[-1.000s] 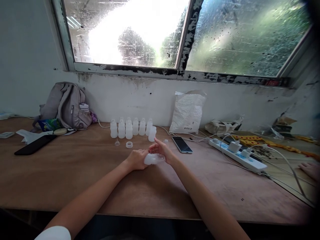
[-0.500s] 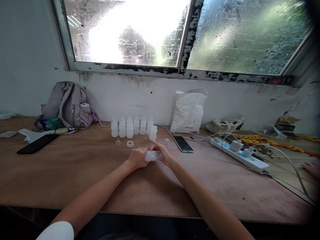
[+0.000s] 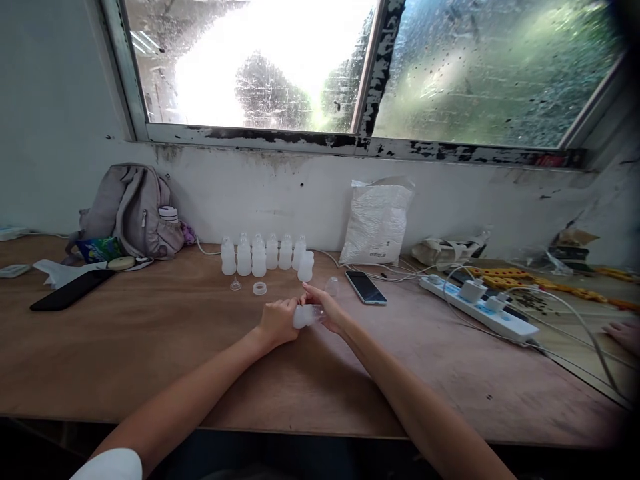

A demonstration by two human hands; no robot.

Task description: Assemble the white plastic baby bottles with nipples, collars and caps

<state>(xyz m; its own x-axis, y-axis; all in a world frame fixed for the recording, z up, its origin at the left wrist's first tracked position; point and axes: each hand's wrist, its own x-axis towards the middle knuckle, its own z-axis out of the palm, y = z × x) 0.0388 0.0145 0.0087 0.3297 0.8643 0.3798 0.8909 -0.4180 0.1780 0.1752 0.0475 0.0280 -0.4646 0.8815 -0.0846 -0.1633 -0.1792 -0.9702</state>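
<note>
head cam — worn up top, facing fwd + down, desk (image 3: 150, 360) below, window (image 3: 255, 67) ahead

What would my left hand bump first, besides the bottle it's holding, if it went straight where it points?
Probably your right hand, at the clear end of the bottle your left hand holds, though exact depth is hard to judge.
</note>
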